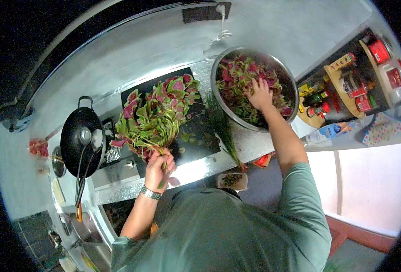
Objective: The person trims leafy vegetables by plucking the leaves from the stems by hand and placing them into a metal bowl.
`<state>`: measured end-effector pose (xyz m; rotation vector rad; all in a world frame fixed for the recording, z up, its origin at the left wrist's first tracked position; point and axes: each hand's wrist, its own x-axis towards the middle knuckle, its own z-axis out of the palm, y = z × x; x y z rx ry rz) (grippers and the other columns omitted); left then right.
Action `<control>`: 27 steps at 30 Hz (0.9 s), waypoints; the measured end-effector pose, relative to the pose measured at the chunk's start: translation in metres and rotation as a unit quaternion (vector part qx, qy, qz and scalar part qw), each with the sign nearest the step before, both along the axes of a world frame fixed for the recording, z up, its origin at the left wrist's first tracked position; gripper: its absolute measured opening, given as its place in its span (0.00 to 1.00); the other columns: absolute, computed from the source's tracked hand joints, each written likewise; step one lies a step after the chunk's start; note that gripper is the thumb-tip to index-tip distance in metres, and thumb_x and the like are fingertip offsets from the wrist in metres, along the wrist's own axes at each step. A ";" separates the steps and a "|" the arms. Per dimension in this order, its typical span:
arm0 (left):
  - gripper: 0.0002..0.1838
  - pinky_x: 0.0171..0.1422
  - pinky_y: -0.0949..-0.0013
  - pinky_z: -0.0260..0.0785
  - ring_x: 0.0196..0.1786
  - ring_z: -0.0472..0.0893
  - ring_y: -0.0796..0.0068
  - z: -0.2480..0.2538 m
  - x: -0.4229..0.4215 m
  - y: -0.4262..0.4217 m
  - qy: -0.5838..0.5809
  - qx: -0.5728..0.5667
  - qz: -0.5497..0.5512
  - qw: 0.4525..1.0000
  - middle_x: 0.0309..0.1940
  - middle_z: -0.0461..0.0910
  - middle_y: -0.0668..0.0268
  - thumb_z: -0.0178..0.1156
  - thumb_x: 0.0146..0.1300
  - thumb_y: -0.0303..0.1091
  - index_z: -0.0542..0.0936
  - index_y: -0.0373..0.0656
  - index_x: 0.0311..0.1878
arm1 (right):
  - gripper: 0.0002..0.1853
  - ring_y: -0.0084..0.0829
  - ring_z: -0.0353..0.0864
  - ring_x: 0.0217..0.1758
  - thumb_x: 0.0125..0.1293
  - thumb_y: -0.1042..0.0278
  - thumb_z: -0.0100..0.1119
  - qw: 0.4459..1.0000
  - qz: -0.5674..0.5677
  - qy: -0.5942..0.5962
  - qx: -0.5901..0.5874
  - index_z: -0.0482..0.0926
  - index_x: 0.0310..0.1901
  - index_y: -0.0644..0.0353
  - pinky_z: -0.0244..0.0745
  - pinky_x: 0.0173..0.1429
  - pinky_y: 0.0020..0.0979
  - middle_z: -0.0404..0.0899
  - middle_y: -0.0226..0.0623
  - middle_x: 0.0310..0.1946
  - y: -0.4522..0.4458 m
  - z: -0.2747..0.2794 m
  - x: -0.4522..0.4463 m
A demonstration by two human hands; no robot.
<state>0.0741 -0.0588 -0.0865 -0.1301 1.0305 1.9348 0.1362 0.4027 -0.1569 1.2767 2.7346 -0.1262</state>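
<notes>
Left hand: The left hand (158, 167) is closed, pinching a few stems (153, 148) at the near edge of the leaf pile. A shiny watch (151, 193) is on that wrist.
Right hand: The right hand (260, 94) lies on the leaves in the big bowl, fingers a bit spread. I cannot tell if the tips hold a leaf.
Leaf pile: The green and purple leaf pile (164, 109) sits on a flat black panel (202, 136).
Big bowl: The big metal bowl (290, 75) is full of loose bowl leaves (236, 84), also green and purple.
Long green stalks: These thin stalks (226, 133) lie between the panel and the bowl.
Black pan: The round pan (69, 147) is left of the pile, with 2 metal ladles (85, 136) in it.
Small tub: The pale tub (244, 183) of green bits is low down, near the shirt (236, 231).
Shelf: Bottles (316, 98) and jars stand on a shelf (338, 86) to the right.
</notes>
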 end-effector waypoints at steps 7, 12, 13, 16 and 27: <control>0.04 0.30 0.76 0.58 0.25 0.64 0.82 0.001 -0.002 -0.004 0.002 -0.039 0.026 0.999 0.24 0.67 0.75 0.54 0.70 0.35 0.72 0.47 0.41 | 0.49 0.55 0.48 0.75 0.52 0.33 0.62 0.996 0.075 -0.048 -0.021 0.52 0.73 0.37 0.49 0.71 0.64 0.48 0.39 0.75 0.013 0.057 0.006; 0.08 0.28 0.78 0.56 0.23 0.63 0.83 -0.005 0.000 -0.011 0.011 -0.028 0.046 0.998 0.22 0.66 0.75 0.54 0.71 0.37 0.74 0.43 0.39 | 0.26 0.44 0.72 0.62 0.63 0.54 0.60 0.974 0.142 0.148 0.093 0.72 0.61 0.53 0.69 0.62 0.39 0.72 0.46 0.60 -0.058 0.155 0.016; 0.08 0.28 0.78 0.56 0.23 0.63 0.83 -0.008 0.001 -0.013 0.006 -0.031 0.048 0.998 0.22 0.66 0.75 0.54 0.71 0.37 0.74 0.43 0.39 | 0.20 0.42 0.78 0.56 0.65 0.57 0.59 0.960 0.134 0.239 0.054 0.77 0.55 0.56 0.73 0.57 0.37 0.79 0.45 0.53 -0.084 0.165 0.014; 0.08 0.28 0.75 0.58 0.21 0.63 0.82 -0.018 0.003 -0.019 0.012 -0.029 0.055 0.998 0.21 0.65 0.75 0.54 0.70 0.40 0.73 0.46 0.40 | 0.11 0.40 0.84 0.42 0.63 0.66 0.61 0.863 0.188 0.432 -0.182 0.82 0.44 0.60 0.77 0.48 0.34 0.84 0.43 0.41 -0.144 0.101 0.005; 0.06 0.28 0.77 0.57 0.23 0.65 0.82 -0.018 0.018 -0.032 -0.011 -0.025 0.094 0.995 0.23 0.68 0.73 0.54 0.70 0.36 0.73 0.44 0.39 | 0.18 0.47 0.82 0.34 0.58 0.53 0.62 0.850 0.063 0.288 -0.436 0.81 0.35 0.64 0.76 0.40 0.39 0.82 0.47 0.31 -0.277 -0.036 -0.079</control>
